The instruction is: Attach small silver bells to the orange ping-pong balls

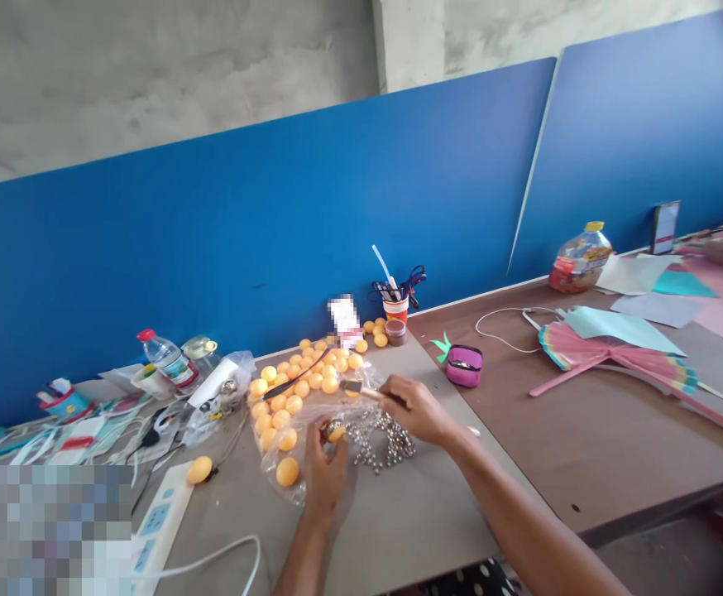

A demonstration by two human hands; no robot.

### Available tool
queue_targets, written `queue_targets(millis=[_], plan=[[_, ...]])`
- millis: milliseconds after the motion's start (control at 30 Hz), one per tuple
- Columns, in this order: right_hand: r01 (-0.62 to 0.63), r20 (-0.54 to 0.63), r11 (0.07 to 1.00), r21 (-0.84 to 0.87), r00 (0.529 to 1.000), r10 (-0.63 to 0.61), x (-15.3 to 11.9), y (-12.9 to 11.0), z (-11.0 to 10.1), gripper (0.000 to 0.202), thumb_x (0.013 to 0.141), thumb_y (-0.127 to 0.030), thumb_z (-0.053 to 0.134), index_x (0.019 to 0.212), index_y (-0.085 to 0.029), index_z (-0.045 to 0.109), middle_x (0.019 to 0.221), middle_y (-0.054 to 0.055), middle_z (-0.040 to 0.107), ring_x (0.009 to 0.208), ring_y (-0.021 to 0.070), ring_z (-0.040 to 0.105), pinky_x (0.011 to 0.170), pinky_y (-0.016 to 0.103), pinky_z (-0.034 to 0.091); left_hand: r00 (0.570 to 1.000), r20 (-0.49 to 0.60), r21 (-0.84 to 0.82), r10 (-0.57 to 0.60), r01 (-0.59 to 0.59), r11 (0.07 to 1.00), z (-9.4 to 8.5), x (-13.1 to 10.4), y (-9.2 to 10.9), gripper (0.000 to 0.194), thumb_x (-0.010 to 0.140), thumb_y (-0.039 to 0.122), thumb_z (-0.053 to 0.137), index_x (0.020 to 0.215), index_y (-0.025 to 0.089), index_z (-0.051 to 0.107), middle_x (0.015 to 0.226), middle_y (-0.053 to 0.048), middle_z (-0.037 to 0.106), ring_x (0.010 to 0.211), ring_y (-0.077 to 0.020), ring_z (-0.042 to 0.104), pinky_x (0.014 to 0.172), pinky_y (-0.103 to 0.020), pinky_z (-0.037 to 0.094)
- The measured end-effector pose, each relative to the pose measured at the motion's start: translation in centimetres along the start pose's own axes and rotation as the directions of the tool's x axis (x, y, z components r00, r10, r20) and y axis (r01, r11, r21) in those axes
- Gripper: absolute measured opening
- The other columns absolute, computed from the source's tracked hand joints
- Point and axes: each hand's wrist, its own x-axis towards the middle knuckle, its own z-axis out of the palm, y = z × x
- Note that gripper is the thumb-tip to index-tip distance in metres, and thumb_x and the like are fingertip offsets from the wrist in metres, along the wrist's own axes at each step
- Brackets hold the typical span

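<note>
My left hand is closed around an orange ball, low over the table. Something silvery shows by the fingertips, too small to make out. In my right hand is a small brush, gripped by its pale handle, with the dark bristles pointing left. A pile of silver beads lies between my hands on the grey table. Many orange balls rest on a clear plastic bag beyond and left of my left hand, with a dark strip across them.
A cup of pens and cables and a small brown jar stand at the back. To the right are a purple pouch, a pink fan and a bottle. A power strip, cables and a red-capped bottle occupy the left.
</note>
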Motion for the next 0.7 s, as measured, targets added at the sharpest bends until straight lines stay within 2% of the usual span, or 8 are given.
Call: queue_targets(millis=[67, 133, 233, 300, 533, 700], plan=[[-0.115, -0.126, 0.989, -0.09, 0.987, 0.103, 0.2, 0.9, -0.2, 0.014, 0.087, -0.024, 0.051, 0.082, -0.018, 0.062, 0.084, 0.004, 0.061, 0.073, 0.0147, 0.057, 0.067, 0.023, 0.039, 0.999, 0.024, 0.02, 0.026, -0.026, 0.999, -0.1, 0.0, -0.4, 0.025, 0.082, 0.029, 0.058, 0.105, 0.021, 0.057, 0.1, -0.007, 0.064, 0.094, -0.0213, 0.061, 0.085, -0.037, 0.051], [-0.242, -0.193, 0.949, -0.202, 0.96, 0.204, 0.4, 2.1, -0.2, 0.013, 0.087, -0.025, 0.051, 0.084, -0.018, 0.063, 0.088, 0.005, 0.062, 0.075, 0.0151, 0.058, 0.068, 0.024, 0.038, 0.995, 0.058, 0.069, 0.083, -0.087, 0.994, -0.1, 0.1, -0.7, 0.026, 0.084, 0.028, 0.055, 0.109, 0.021, 0.058, 0.106, -0.008, 0.064, 0.1, -0.0225, 0.06, 0.088, -0.038, 0.05], [-0.401, -0.235, 0.848, -0.348, 0.913, 0.335, 0.6, 3.7, -0.3, 0.017, 0.088, -0.026, 0.048, 0.087, -0.018, 0.064, 0.094, 0.006, 0.064, 0.078, 0.0158, 0.06, 0.068, 0.024, 0.037, 0.981, 0.098, 0.125, 0.168, -0.18, 0.976, -0.2, 0.2, -1.0, 0.027, 0.086, 0.025, 0.051, 0.111, 0.021, 0.059, 0.109, -0.01, 0.064, 0.105, -0.0232, 0.058, 0.093, -0.041, 0.047], [-0.473, -0.239, 0.778, -0.413, 0.881, 0.409, 0.7, 4.5, -0.4, 0.019, 0.088, -0.026, 0.047, 0.09, -0.018, 0.065, 0.097, 0.007, 0.065, 0.08, 0.0166, 0.061, 0.07, 0.025, 0.037, 0.978, 0.1, 0.14, 0.183, -0.196, 0.971, -0.1, 0.2, -1.0, 0.026, 0.086, 0.025, 0.05, 0.111, 0.02, 0.058, 0.108, -0.01, 0.064, 0.104, -0.0229, 0.059, 0.093, -0.041, 0.048], [-0.559, -0.225, 0.663, -0.498, 0.822, 0.524, 0.7, 5.5, -0.2, 0.021, 0.089, -0.027, 0.046, 0.094, -0.017, 0.064, 0.103, 0.009, 0.066, 0.089, 0.0198, 0.063, 0.075, 0.028, 0.038, 0.975, 0.096, 0.14, 0.198, -0.21, 0.968, -0.1, 0.1, -1.0, 0.022, 0.085, 0.027, 0.053, 0.106, 0.02, 0.06, 0.103, -0.009, 0.065, 0.099, -0.0223, 0.061, 0.087, -0.039, 0.051], [-0.567, -0.2, 0.623, -0.54, 0.805, 0.559, 0.6, 6.2, 0.3, 0.024, 0.088, -0.023, 0.044, 0.095, -0.015, 0.064, 0.104, 0.012, 0.066, 0.089, 0.0213, 0.064, 0.076, 0.03, 0.039, 0.973, 0.084, 0.095, 0.214, -0.222, 0.97, -0.1, 0.2, -1.3, 0.019, 0.086, 0.029, 0.053, 0.1, 0.021, 0.063, 0.101, -0.009, 0.065, 0.099, -0.0223, 0.061, 0.088, -0.04, 0.051]])
